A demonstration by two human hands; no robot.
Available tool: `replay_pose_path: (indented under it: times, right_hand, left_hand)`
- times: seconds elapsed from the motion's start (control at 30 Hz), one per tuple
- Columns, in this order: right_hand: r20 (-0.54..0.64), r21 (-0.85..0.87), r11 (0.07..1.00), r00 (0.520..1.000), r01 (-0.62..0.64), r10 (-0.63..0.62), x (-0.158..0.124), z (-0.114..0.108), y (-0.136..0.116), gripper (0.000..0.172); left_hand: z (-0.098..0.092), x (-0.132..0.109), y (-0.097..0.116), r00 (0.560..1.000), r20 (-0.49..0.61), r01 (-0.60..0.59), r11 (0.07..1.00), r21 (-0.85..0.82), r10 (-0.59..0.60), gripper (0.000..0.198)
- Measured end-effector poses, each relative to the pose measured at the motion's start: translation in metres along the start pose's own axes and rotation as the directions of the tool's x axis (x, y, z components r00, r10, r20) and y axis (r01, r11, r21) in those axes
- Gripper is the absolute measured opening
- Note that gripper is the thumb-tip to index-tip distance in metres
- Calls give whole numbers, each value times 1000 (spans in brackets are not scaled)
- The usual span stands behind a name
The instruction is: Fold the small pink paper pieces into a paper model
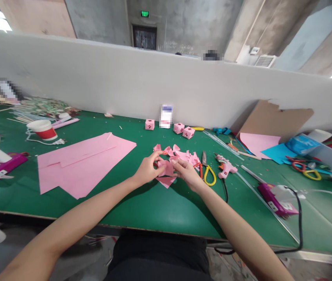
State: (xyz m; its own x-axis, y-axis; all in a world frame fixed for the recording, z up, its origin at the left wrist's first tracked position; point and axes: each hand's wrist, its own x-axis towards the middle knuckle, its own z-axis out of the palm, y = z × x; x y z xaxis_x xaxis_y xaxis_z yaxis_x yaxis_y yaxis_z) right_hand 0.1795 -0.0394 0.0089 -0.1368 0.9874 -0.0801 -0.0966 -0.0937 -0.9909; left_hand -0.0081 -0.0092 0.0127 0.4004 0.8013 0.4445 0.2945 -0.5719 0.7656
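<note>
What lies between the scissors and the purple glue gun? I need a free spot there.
In the head view, a pink glue gun lies between the scissors and the purple glue gun.

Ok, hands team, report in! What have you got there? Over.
Left hand and right hand both pinching one folded pink paper piece. Pink scraps just behind. Scissors beside right hand, not touching.

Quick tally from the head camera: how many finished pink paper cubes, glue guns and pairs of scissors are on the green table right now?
Small pink paper cubes along the back wall: 3
Glue guns, one pink and two purple: 3
Scissors, a yellow-handled pair and a red-and-yellow pair: 2
Total: 8
Both the left hand and the right hand hold a folded pink paper piece, not counted.
</note>
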Motion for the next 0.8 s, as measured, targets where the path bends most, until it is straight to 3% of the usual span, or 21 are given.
replay_pose_path:
  times: [0.43,0.8]
  right_hand:
    - [66,-82,995,996,59,-53,-2,-1,-2,34]
    - [89,56,998,996,23,-28,1,-7,3,35]
  left_hand:
    - [-4,3,1,996,-21,81,995,-49,-82,41]
    - [-5,5,1,987,-64,131,972,-195,-146,42]
